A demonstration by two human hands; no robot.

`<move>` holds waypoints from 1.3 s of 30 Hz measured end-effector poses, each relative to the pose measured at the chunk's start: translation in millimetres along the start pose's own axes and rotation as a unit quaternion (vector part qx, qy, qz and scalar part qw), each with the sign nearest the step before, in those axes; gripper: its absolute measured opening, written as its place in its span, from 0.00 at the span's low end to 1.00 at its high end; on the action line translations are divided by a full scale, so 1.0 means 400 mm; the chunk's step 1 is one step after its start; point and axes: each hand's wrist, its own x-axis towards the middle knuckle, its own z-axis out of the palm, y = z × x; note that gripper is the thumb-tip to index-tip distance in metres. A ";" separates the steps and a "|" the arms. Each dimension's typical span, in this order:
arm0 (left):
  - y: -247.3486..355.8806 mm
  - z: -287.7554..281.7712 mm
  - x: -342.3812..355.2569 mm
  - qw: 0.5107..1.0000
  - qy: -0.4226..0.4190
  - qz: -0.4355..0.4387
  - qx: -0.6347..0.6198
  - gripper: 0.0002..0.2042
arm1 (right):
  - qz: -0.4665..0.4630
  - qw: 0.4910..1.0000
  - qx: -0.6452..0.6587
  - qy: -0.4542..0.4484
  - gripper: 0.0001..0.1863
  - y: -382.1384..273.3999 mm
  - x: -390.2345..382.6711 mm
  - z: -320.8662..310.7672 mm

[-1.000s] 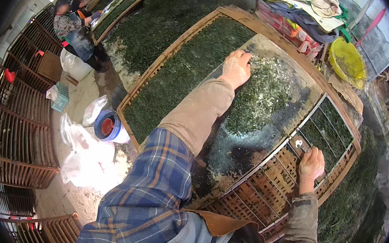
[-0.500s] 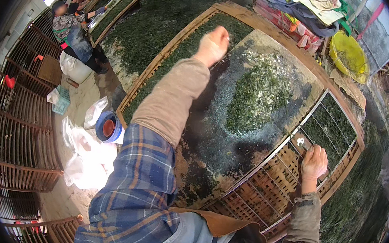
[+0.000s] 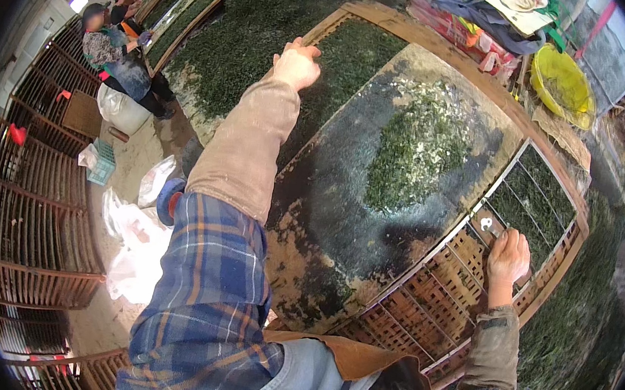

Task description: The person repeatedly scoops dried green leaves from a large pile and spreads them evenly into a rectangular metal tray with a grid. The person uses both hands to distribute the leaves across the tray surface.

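A stained board (image 3: 336, 190) lies in front of me, bearing a loose heap of shredded green leafy stuff (image 3: 415, 160) flecked with white. My left hand (image 3: 296, 65) is over the left rim of the wooden frame (image 3: 329, 26), near its far corner, fingers bent but apart. I see nothing in it, though the fingertips are partly hidden. At the right, my right hand (image 3: 509, 257) is closed on a small flat brown tool (image 3: 489, 224) with a white mark; its kind is unclear. It is above a metal grid (image 3: 440, 246) lying over woven slatting (image 3: 424, 290).
More green material spreads on the left (image 3: 262, 22) and right (image 3: 582, 315). A yellow basket (image 3: 564, 84) and piled cloths (image 3: 491, 16) are at the far right. White plastic bags (image 3: 132, 244) lie left on the floor. A co-worker (image 3: 110, 52) stands at the far left.
My left hand has moved left, from over the green strip inside the frame to the frame's left rim. My right hand and its flat tool stay nearly where they were.
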 end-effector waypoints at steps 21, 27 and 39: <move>0.189 0.052 -1.035 0.847 -0.249 0.450 -0.136 0.37 | 0.006 1.000 0.002 -0.020 0.14 -0.047 0.006 -0.119; 0.179 0.062 -1.017 0.847 -0.187 0.468 -0.171 0.37 | 0.016 0.988 0.128 -0.087 0.16 -0.173 -0.339 -0.342; 0.191 0.113 -0.942 0.921 -0.120 0.370 -0.035 0.32 | 0.227 0.955 0.068 -0.178 0.16 -0.051 -1.029 -0.597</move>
